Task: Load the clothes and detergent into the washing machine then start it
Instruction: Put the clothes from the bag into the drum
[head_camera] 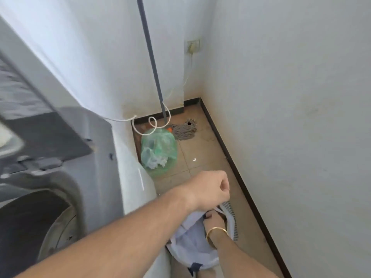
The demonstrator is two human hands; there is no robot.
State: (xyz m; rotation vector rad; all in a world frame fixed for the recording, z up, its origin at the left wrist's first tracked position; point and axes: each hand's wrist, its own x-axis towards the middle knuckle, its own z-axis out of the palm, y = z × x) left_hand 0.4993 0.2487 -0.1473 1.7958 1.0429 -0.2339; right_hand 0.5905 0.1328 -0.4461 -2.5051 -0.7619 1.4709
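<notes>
The grey washing machine [96, 157] fills the left side, its dark drum opening [30, 221] at the lower left and its lid raised. To its right on the floor stands a white slotted laundry basket [229, 214] holding a white garment [190, 241] with a dark blue piece at the bottom. My left hand [209, 188] is a closed fist just above the basket, holding the garment's upper edge. My right hand [213, 220], with a gold bangle on the wrist, is pushed down into the same garment, fingers partly hidden. No detergent is in view.
A green plastic bag [158, 150] sits on the tiled floor beside the machine. Behind it lies a mop head [184, 129] with a grey pole [152, 63] leaning on the wall. A white cord [152, 122] loops near a wall socket [193, 46]. White walls close in on the right.
</notes>
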